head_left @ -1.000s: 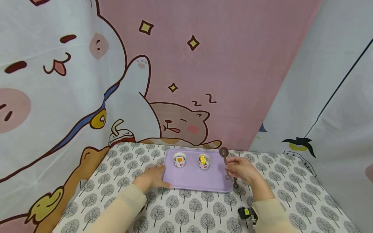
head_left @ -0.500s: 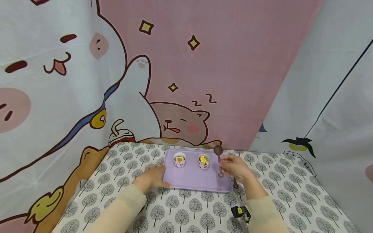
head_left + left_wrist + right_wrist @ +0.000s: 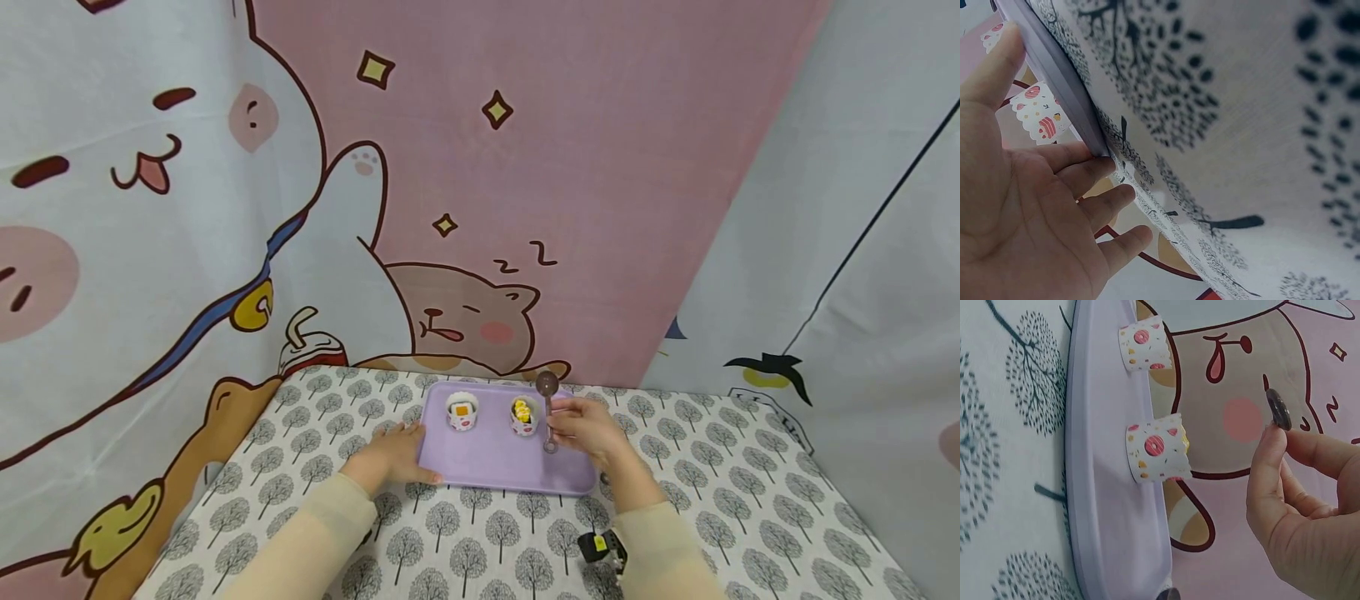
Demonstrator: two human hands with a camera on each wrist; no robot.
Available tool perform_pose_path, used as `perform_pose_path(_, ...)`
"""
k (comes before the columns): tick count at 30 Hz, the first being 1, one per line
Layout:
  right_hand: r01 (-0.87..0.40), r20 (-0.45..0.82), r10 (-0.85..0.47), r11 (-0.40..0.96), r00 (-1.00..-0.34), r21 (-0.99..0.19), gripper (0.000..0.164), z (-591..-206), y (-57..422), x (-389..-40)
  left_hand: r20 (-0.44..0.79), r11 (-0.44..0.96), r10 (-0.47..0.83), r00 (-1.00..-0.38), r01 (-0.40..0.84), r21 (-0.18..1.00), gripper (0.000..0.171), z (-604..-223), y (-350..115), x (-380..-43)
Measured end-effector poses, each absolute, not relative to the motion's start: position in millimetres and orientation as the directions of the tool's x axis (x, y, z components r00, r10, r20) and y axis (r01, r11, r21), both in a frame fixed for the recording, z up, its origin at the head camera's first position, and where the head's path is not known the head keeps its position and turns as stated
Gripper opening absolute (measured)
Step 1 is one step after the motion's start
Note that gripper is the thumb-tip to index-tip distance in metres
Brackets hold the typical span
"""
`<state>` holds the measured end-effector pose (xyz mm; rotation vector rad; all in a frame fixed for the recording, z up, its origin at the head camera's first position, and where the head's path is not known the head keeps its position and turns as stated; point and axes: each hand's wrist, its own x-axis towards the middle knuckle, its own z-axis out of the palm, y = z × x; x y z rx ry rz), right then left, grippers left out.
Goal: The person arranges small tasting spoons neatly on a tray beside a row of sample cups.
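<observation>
A lilac tray (image 3: 495, 465) lies on the table with two printed paper cups standing on it. White pieces and an orange square fill the left cup (image 3: 462, 423); yellow pieces over something dark fill the right cup (image 3: 524, 427). My left hand (image 3: 392, 457) rests at the tray's left end, thumb at the near corner; in the left wrist view its fingers (image 3: 1079, 172) are spread and nearly straight along the rim. Between thumb and fingertips my right hand (image 3: 588, 429) pinches a brown round-bowled spoon (image 3: 548, 385), bowl up, above the tray just right of the right cup.
A small dark object (image 3: 604, 479) lies by the tray's right end, mostly hidden by the right wrist. A black device (image 3: 595, 547) is strapped at the right wrist. The tree-print cloth (image 3: 468, 554) covers the table, and a cartoon curtain (image 3: 600, 208) hangs behind.
My right hand has carried the spoon leftward from the tray's right edge to beside the right cup. The left hand, tray and cups have stayed put.
</observation>
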<state>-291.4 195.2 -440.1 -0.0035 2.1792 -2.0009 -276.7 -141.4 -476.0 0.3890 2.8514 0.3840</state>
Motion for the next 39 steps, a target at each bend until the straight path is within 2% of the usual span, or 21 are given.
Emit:
perform_pose_path(19, 0.109, -0.111, -0.151, 0.024, -0.982, -0.994, 0.039, -455.9, 164.1, -293.4, -0.203, 0.931, 0.286, -0.936, 0.221, 0.291, 0.110, -471.8, -140.3, -274.8)
perform_pose_path(39, 0.133, -0.131, -0.087, -0.016, -0.987, -0.991, 0.033, -472.8, 127.8, -296.6, -0.188, 0.921, 0.298, -0.936, 0.230, 0.315, 0.111, -473.3, -141.2, -274.3)
